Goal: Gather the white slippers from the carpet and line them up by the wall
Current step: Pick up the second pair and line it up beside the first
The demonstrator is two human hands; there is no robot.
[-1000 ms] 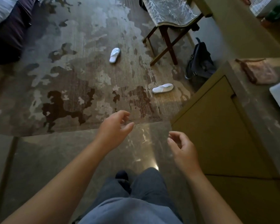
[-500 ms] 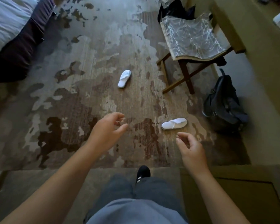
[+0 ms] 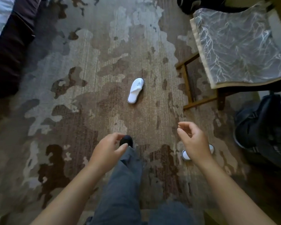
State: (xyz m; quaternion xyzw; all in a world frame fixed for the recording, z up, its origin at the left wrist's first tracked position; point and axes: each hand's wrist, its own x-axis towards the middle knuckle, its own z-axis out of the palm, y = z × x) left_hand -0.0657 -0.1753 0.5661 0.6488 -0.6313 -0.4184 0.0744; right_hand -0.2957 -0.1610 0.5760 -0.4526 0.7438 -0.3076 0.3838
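Observation:
One white slipper (image 3: 135, 90) lies on the patterned carpet (image 3: 75, 98) ahead of me, toe pointing away. A second white slipper (image 3: 185, 155) lies lower right, mostly hidden behind my right hand (image 3: 195, 142); only its ends show. My right hand hovers above it, fingers loosely curled, holding nothing. My left hand (image 3: 107, 149) is held out at the centre, fingers apart and empty, over my forward foot in a dark shoe (image 3: 126, 140).
A wooden stool with a grey patterned cushion (image 3: 240, 46) stands at the upper right. A dark backpack (image 3: 263, 127) sits on the floor at the right, close to the second slipper. A bed with dark bedding (image 3: 8, 51) fills the upper left.
I have stepped forward onto the carpet. Both slippers are nearer, and the right one has slid under my right hand. The cabinet at the right has left the view. Both hands stay empty.

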